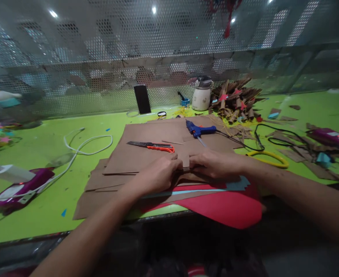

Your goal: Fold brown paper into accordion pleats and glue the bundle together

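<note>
My left hand (160, 173) and my right hand (212, 166) meet at the front middle of a stack of brown cardboard sheets (146, 148). Both have their fingers curled and pinched on a small brown cardboard piece (186, 163) between them. An orange utility knife (153, 146) lies on the cardboard just beyond my left hand. A blue glue gun (200, 130) rests farther back, beyond my right hand. Under my wrists a red sheet (227, 206) hangs over the table's front edge, with a light blue strip (192, 191) on it.
The green table (42, 150) carries a white cable (85, 148), a purple-and-white device (19, 186) at left, yellow scissors (269, 157), a black cord, a white jar (202, 94), a pile of cardboard rolls (235, 100), and a dark phone (142, 99) leaning on the perforated metal screen (100, 46).
</note>
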Demonstrator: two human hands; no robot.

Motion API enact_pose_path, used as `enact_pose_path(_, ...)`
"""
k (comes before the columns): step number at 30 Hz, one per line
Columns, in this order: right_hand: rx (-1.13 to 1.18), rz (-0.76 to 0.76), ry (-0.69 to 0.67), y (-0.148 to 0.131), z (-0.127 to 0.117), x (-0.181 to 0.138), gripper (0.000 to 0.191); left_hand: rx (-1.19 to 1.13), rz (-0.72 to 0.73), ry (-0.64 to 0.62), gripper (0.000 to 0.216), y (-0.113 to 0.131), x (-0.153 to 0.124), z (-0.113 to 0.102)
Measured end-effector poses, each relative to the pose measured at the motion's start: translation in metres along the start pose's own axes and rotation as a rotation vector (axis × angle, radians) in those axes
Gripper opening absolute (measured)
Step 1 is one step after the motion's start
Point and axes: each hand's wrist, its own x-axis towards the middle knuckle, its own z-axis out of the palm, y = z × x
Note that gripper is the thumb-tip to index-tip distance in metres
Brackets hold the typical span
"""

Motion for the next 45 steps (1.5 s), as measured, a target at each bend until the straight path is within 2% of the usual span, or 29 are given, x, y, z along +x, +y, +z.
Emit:
enact_pose_path(8, -0.024, 0.020, -0.056, 0.000, -0.005, -0.010, 0.014, 0.027, 0.018, -0.042, 0.016, 0.004, -0.005, -0.009)
enact_pose_path(12, -0.056, -0.016, -0.057, 0.001, -0.006, -0.015, 0.017, 0.014, 0.000, -0.086, 0.016, 0.007, -0.009, -0.015)
enact_pose_path(17, -0.088, -0.030, -0.044, 0.000, -0.006, -0.020, 0.015, 0.032, -0.051, -0.081, 0.018, 0.014, -0.013, -0.025)
enact_pose_path(21, -0.109, -0.042, -0.034, -0.004, -0.007, -0.024, 0.013, 0.038, -0.044, -0.145, 0.018, 0.015, -0.013, -0.031)
enact_pose_path(26, -0.293, -0.060, -0.018, -0.008, -0.004, -0.031, 0.013, 0.076, -0.039, -0.100, 0.017, 0.013, -0.012, -0.026)
enact_pose_path(29, -0.468, -0.119, 0.019, -0.011, 0.000, -0.031, 0.008, 0.115, -0.023, -0.079, 0.016, 0.010, -0.012, -0.022)
enact_pose_path(33, -0.680, -0.199, 0.024, -0.017, 0.005, -0.028, 0.014, 0.177, -0.002, -0.064, 0.017, 0.007, -0.013, -0.021)
enact_pose_path(37, -0.710, -0.175, 0.060, -0.016, 0.008, -0.029, 0.017, 0.195, 0.018, -0.051, 0.016, 0.009, -0.011, -0.023)
enact_pose_path(42, -0.663, -0.139, 0.182, -0.013, 0.010, -0.035, 0.020, -0.034, 0.011, -0.095, 0.036, 0.009, -0.004, -0.030)
enact_pose_path(45, -0.661, -0.165, 0.264, -0.019, 0.003, -0.036, 0.023, -0.307, -0.084, -0.214, 0.045, 0.006, -0.003, -0.035)
